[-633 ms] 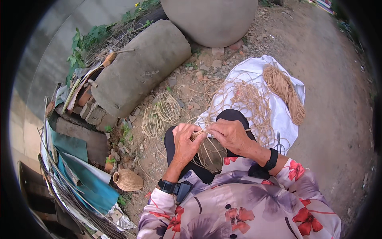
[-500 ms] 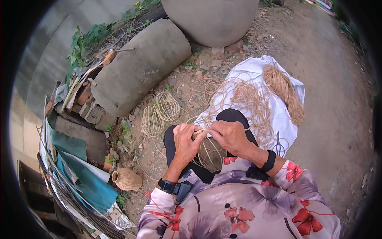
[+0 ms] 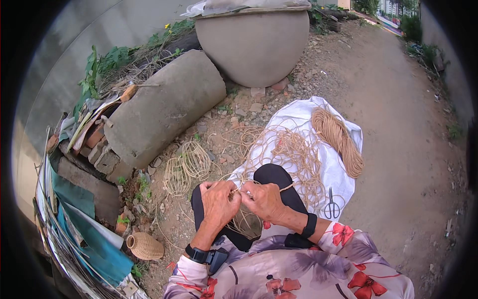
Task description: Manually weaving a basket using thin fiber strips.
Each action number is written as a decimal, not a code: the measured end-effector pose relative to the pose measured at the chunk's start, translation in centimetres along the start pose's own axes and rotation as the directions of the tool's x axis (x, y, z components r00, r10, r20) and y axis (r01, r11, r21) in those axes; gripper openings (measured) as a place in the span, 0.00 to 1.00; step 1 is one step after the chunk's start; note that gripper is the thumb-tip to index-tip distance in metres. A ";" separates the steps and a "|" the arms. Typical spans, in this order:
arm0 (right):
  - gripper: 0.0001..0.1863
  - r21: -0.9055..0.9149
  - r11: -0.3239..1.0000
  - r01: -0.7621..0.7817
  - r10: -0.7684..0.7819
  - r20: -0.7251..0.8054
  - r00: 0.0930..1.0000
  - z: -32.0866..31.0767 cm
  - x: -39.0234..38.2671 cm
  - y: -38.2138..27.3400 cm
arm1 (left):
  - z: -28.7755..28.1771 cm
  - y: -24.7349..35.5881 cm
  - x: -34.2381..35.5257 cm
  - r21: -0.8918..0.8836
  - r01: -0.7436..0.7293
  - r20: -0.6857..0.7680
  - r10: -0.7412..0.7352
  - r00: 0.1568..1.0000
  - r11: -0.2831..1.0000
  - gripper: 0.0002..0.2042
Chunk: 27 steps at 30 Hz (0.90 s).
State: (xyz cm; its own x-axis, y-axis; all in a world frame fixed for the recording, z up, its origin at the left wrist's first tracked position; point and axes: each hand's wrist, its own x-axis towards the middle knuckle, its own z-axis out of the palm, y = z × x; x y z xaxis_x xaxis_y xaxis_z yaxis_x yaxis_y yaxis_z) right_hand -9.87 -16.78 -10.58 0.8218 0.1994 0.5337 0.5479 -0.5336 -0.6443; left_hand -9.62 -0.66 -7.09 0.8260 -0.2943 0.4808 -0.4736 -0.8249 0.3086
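Between my knees sits a small unfinished basket [image 3: 245, 223] of thin pale strands, its upper part mostly hidden by my hands. My left hand [image 3: 217, 200] is closed on its rim, thumb and fingers pressed together. Close beside it, my right hand [image 3: 265, 200] is closed in a pinch on tan cord [image 3: 287, 187], a length of which sticks out past its knuckles. The two hands nearly touch at the thumbs. Loose loops of the same tan cord [image 3: 296, 152] lie tangled on a white sack [image 3: 338, 187] just beyond my knees.
A thick cord hank [image 3: 338, 142] and black scissors [image 3: 331, 204] lie on the sack. To the left are two open strand frames [image 3: 186, 169] and a finished woven vase [image 3: 145, 246]. Farther off stand a concrete cylinder [image 3: 167, 109] and a large grey round vessel [image 3: 251, 47].
The view has tilted up, so the surroundings sit lower in the picture. My hands have come closer together, and the woven rim that showed between them is now mostly covered.
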 end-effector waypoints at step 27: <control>0.07 0.282 0.937 -0.204 0.195 0.062 0.979 1.6 -1.6 1.1 | -3.4 -1.9 3.8 -0.312 -0.086 0.553 0.255 0.793 0.946 0.08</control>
State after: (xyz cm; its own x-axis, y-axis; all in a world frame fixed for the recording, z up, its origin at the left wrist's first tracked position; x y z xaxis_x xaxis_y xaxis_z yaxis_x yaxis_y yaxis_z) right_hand -10.37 -16.35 -13.01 0.9208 0.1420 0.3632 0.3898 -0.3088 -0.8675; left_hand -6.61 1.44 -3.10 0.7036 -0.7106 0.0060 -0.6146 -0.6044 0.5069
